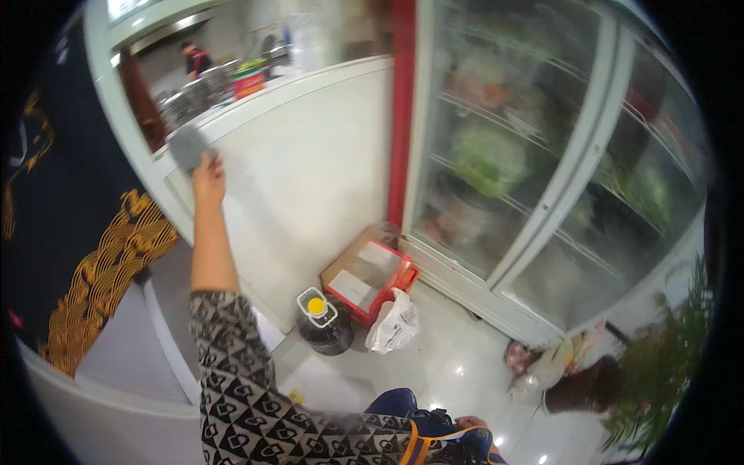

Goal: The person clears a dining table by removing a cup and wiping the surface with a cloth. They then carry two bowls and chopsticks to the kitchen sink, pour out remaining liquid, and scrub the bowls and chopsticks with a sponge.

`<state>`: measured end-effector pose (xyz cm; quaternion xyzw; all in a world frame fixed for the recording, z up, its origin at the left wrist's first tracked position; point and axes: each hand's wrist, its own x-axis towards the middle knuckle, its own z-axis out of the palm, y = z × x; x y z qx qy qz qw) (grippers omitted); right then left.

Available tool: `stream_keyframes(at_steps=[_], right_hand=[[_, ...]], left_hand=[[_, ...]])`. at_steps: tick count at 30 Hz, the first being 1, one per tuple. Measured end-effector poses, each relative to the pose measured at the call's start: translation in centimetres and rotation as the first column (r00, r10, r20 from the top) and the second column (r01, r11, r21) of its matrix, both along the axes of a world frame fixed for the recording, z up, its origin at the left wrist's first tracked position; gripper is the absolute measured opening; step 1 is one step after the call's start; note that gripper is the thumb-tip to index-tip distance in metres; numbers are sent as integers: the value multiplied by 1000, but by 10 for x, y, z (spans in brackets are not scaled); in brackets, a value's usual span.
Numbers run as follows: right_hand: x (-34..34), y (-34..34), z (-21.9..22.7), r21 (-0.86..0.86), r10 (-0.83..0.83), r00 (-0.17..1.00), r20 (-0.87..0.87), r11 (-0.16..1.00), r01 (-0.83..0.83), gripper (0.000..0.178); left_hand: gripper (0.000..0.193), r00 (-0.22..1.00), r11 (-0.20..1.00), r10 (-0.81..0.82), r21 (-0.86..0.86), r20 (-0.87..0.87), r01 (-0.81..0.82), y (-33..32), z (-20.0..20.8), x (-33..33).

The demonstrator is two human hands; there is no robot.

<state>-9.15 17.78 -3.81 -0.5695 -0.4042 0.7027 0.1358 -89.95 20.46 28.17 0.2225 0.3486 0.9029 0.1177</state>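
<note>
The left hand is stretched up to the ledge of the serving hatch, fingers closed around a grey cloth that is pressed flat against the ledge's pale edge, so the wiping looks to be in hand rather than finished; I would judge that only this near stretch of the ledge has the cloth on it, and how clean the remainder is cannot be told from here. The right hand shows only as a sliver at the bottom edge, down by a dark blue thing with orange trim; whether it is gripping that or merely resting there I cannot tell. The patterned sleeve hides the floor beneath the arm. Below the ledge, against the white wall, stand a dark oil jug with a yellow cap, a red-edged cardboard box and a white plastic bag, close together. To the right is a glass-door fridge, its contents blurred to green and pale shapes behind misted glass. Through the hatch are stacked plates and a person far back, too small to make out. A leafy plant is cut off at the right rim.
</note>
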Motion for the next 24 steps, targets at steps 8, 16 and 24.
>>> stream_keyframes(at_steps=[8,16,24], right_hand=[[8,-12,-9,399,161,954,251,881,-254,30],[68,-76,-5,154,40,945,325,984,-94,28],[109,-57,8,209,-493,861,124,861,463,27]], left_hand=[[28,905,897,-426,-122,16,424,42,-90,163],[17,279,233,-874,-159,397,959,87,-305,445],[15,-339,-425,-896,-778,288,462,99,-251,666]])
